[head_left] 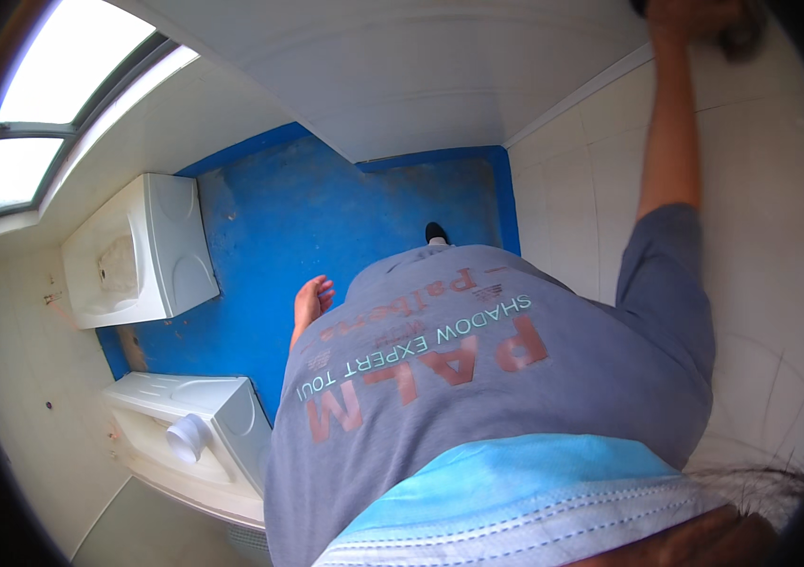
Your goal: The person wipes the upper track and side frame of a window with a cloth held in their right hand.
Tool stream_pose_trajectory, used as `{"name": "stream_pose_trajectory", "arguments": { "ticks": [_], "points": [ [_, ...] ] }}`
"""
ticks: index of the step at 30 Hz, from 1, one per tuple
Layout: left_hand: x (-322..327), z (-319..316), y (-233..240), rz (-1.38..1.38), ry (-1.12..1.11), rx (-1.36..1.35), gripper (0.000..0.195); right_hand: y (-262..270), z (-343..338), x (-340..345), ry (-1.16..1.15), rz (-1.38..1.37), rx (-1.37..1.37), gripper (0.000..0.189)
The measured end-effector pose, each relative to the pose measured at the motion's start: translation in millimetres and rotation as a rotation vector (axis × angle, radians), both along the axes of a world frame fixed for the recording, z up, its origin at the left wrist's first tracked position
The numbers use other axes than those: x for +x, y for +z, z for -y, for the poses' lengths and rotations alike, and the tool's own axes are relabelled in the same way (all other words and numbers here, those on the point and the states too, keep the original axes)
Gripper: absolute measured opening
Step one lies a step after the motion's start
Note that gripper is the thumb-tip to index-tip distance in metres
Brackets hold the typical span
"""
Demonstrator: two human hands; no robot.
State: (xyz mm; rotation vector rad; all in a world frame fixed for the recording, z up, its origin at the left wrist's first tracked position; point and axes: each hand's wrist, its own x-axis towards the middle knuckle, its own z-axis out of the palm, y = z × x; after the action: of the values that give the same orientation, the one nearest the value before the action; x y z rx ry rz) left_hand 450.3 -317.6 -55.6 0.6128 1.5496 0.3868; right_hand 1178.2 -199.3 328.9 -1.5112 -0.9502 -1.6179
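Note:
My right hand [689, 18] is raised at the top right, close to the pale wall panels [622, 163]. It grips a dark object [741, 34], too blurred and cut off by the picture's rim to name. Below my left side hangs my left hand [314, 298], fingers loosely curled and apart, with nothing in it. The blue floor [281, 212] lies beneath that hand. I wear a grey printed T-shirt [501, 397], and a light-blue face mask [515, 468] shows at the bottom.
Two white tubs [179, 244] [239, 407] stand along the left wall, the nearer holding a white plastic cylinder [188, 438]. A window [76, 64] is at upper left. A white partition [402, 78] juts in ahead, with blue skirting [430, 159] below.

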Motion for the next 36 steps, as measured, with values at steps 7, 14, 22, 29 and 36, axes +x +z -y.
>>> {"name": "stream_pose_trajectory", "arguments": {
  "ticks": [7,14,22,29,36],
  "points": [
    [-53.4,79.2,-60.0,0.074,-0.028,0.034,0.049,-322.2,-11.0,-55.4,-0.052,-0.564,-0.147,0.033],
    [-37.9,35.3,-6.7,0.011,-0.179,0.028,0.044,-476.7,-41.1,-222.1,0.754,-2.323,0.508,0.056],
    [0.9,25.7,36.2,0.05,-0.091,-0.007,0.039,-400.5,10.5,-195.3,1.044,-2.361,0.239,0.048],
    [-34.4,67.2,10.8,0.015,0.072,-0.086,0.04,-401.9,56.8,-85.2,0.622,-2.16,0.602,0.05],
    [-19.8,59.9,18.3,0.075,0.227,-0.098,0.041,-417.1,-48.8,-277.9,0.922,-2.655,0.711,0.037]
  ]
}}
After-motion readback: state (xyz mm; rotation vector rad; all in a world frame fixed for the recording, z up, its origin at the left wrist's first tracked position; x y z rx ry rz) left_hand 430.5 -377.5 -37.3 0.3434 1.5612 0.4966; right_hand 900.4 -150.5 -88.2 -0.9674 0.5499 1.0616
